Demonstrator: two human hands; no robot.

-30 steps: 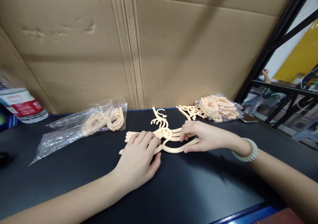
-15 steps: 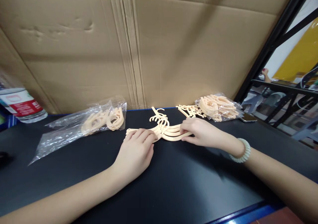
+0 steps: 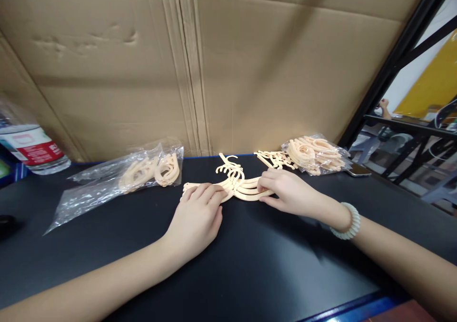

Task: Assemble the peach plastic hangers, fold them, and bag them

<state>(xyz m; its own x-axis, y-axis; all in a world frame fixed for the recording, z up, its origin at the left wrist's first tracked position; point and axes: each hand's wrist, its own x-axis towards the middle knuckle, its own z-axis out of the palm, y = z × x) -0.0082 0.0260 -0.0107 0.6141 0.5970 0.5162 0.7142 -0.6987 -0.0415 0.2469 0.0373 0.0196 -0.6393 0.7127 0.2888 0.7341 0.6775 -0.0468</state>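
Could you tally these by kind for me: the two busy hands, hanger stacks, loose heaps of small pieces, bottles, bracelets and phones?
Hands (left hand, right hand): 2
Stack of cream hangers: 1
Loose heap: 1
Bottle: 1
Bracelet: 1
Phone: 1
Total: 7

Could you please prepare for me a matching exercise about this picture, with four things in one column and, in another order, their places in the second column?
Things:
1. Beige hangers
2. Bottle
3. Bracelet
4. Cardboard

Places:
A. Around the right wrist
B. Upright behind the dark desk
C. At the far left of the picture, with a red and white label
D. Under the fingers of the left hand and the right hand

Right pairs: 1-D, 2-C, 3-A, 4-B.
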